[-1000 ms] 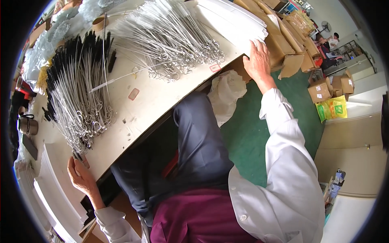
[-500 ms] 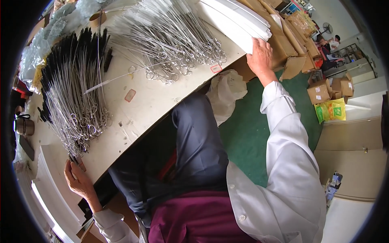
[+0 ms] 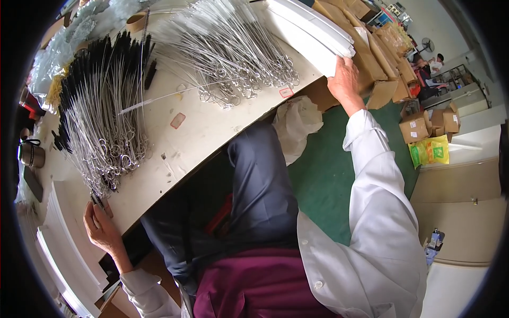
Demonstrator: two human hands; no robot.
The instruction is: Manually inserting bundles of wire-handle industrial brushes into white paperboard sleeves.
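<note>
My right hand (image 3: 345,85) is at the near end of a stack of long white sheets (image 3: 305,29), its fingers bent over the stack's edge and closed on it. My left hand (image 3: 105,228) rests at the table's near left edge, fingers loosely curved with a gap beside the thumb. Just beyond its fingertips is a small black bristle brush (image 3: 97,200); whether they touch is hard to see. Above that hand lies a pile of black-bristled wire brushes (image 3: 108,106) with ring ends. White-bristled wire brushes (image 3: 228,50) form another pile, rings toward me.
A single white-tipped brush (image 3: 137,106) lies across the black pile. Red-bordered labels (image 3: 177,121) lie on the table (image 3: 207,119). Cardboard boxes (image 3: 379,63) stand right of the stack, and a pale plastic bag (image 3: 297,124) hangs below the edge. A metal cup (image 3: 32,153) stands far left.
The view has shifted slightly, so the table and piles sit a little farther right. Both hands stay at the same places, the right still at the white stack's end.
</note>
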